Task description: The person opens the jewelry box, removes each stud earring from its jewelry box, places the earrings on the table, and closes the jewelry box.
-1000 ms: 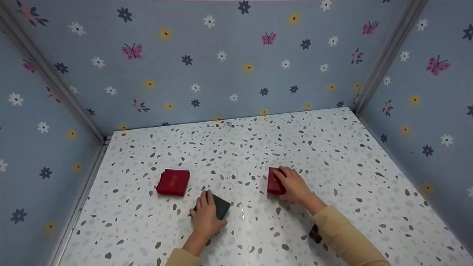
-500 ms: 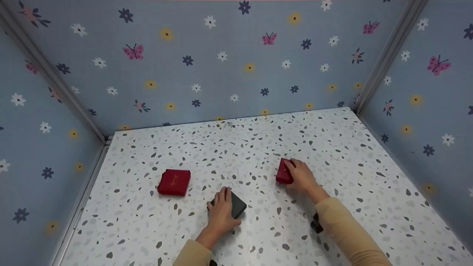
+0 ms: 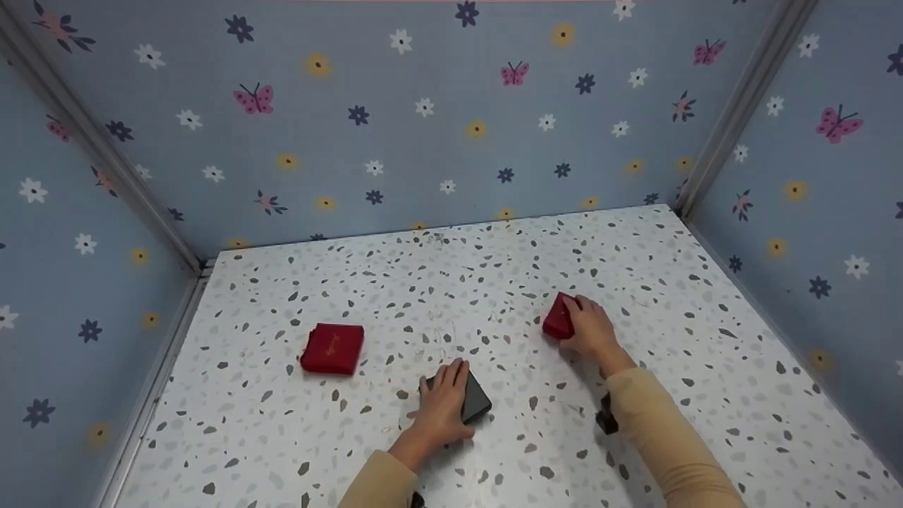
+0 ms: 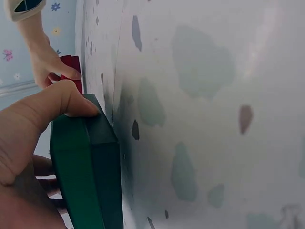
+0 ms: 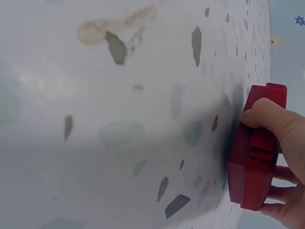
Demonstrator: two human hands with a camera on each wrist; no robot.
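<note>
My left hand (image 3: pixel 444 406) holds a dark green box (image 3: pixel 477 401) on the speckled table, its fingers spread over the top. In the left wrist view the thumb presses one side of the green box (image 4: pixel 86 162) and the other fingers wrap the far side. Farther back on the right, my right hand (image 3: pixel 592 328) grips a small red box (image 3: pixel 557 319). The right wrist view shows the thumb on one side of this red box (image 5: pixel 257 148) and curled fingers on the other. Both boxes look closed. A second red box (image 3: pixel 333 348) with gold lettering lies left of my left hand.
The white speckled tabletop (image 3: pixel 395 282) carries all three boxes. A blue flowered back wall (image 3: pixel 423 141) and side walls, the right one (image 3: pixel 797 212) included, enclose it. Metal rails (image 3: pixel 741 99) run along the corners.
My left hand has moved right with the green box. My right hand has carried its red box to the right and toward the back wall, turning it slightly. The lettered red box stays put.
</note>
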